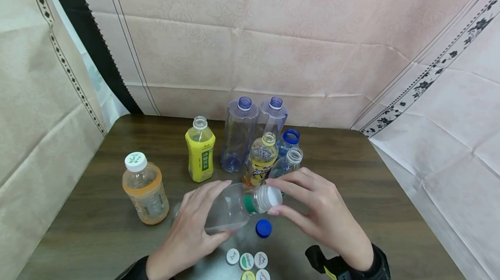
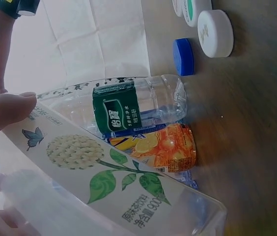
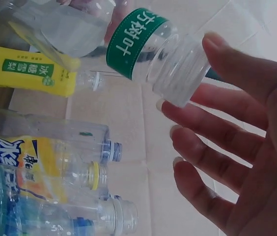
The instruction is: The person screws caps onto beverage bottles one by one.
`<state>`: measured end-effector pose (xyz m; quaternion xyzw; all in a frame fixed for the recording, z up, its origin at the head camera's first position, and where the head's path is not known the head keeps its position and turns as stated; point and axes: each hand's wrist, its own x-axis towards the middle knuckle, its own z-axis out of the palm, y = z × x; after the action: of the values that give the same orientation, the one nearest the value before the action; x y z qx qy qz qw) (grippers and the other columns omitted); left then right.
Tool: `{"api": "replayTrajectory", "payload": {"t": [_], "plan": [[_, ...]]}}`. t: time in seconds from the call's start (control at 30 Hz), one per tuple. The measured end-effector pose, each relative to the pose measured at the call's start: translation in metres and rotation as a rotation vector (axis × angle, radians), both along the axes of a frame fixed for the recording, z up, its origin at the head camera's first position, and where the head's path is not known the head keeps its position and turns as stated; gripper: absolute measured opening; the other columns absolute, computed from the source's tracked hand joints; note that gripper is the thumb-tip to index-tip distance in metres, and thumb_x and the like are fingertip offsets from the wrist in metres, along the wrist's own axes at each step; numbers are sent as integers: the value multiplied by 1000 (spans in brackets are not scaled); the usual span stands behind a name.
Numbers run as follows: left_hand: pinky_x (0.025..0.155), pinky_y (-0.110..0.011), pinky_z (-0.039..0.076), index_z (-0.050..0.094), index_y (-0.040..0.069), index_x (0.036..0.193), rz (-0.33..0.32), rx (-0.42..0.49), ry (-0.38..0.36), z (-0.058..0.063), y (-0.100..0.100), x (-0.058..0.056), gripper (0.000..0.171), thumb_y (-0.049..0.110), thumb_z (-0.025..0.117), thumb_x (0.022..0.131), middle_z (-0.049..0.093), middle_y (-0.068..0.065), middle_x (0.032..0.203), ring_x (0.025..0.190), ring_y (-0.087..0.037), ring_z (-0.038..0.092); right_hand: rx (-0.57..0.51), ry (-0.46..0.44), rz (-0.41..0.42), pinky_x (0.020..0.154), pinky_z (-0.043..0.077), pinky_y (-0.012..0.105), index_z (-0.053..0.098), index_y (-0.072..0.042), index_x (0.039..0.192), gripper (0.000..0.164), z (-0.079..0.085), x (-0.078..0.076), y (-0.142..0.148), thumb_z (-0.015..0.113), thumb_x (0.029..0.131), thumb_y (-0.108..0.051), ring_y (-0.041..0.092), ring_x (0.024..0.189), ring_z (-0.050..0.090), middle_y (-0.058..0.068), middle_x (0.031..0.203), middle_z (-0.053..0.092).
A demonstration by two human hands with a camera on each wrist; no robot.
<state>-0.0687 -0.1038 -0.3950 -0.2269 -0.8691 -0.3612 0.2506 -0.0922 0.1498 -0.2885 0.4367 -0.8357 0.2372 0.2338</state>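
My left hand [image 1: 195, 219] grips a large clear plastic bottle [image 1: 228, 210], tilted so its neck points right. It has a green neck band [image 3: 136, 42], and its printed side [image 2: 99, 172] shows a white flower cluster and green leaves. At the neck's end is a white cap [image 1: 273, 196]. My right hand [image 1: 312, 202] has its thumb and index finger at opposite sides of this cap, pinching it. The remaining right fingers [image 3: 202, 157] stand apart from the bottle. Below the neck, a blue cap [image 1: 263, 228] lies on the table.
Several loose caps [image 1: 247, 261] lie near the front. An orange-banded bottle [image 1: 145, 191] with a white cap stands left. Behind are a yellow-labelled bottle [image 1: 200, 152], two tall bluish bottles [image 1: 238, 141], a lemon-tea-style bottle [image 1: 261, 158] and clear bottles [image 1: 287, 163], all uncapped.
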Motion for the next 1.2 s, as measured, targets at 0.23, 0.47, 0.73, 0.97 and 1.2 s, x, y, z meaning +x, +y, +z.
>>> {"api": "replayTrajectory", "payload": {"t": [0.23,0.47,0.73,0.97,1.2], "plan": [[94,-50,43,37,28,147,11,7,-29,-1,-2,-1,103,35,92,59,51,3,138,120,-16,52,65,-50,93,98,43,11,59,-16,132,55,2,1,3,76,82,-32,15,115,59,3,129,60],[94,-51,43,38,30,146,-8,12,-32,-1,-3,0,99,37,90,62,51,5,138,120,-14,53,90,-33,161,89,50,15,59,-13,132,39,3,-1,3,60,95,-26,15,108,61,3,123,62],[92,-48,44,43,24,144,-11,26,-20,-1,-1,1,94,39,90,63,53,7,136,117,-12,54,80,-31,148,89,51,15,60,-13,130,36,1,1,1,58,95,-26,13,104,61,3,120,62],[86,-42,47,41,31,144,13,25,-19,-3,1,2,99,38,91,60,54,10,133,113,-8,55,75,-34,155,81,52,14,59,-13,130,36,0,2,-1,59,95,-23,11,97,61,3,116,60],[85,-41,47,41,32,143,48,19,-13,-2,4,5,100,37,92,58,56,10,129,110,-8,55,46,-29,161,80,52,13,59,-9,128,37,-2,3,-4,56,97,-27,9,95,60,3,113,58]]}}
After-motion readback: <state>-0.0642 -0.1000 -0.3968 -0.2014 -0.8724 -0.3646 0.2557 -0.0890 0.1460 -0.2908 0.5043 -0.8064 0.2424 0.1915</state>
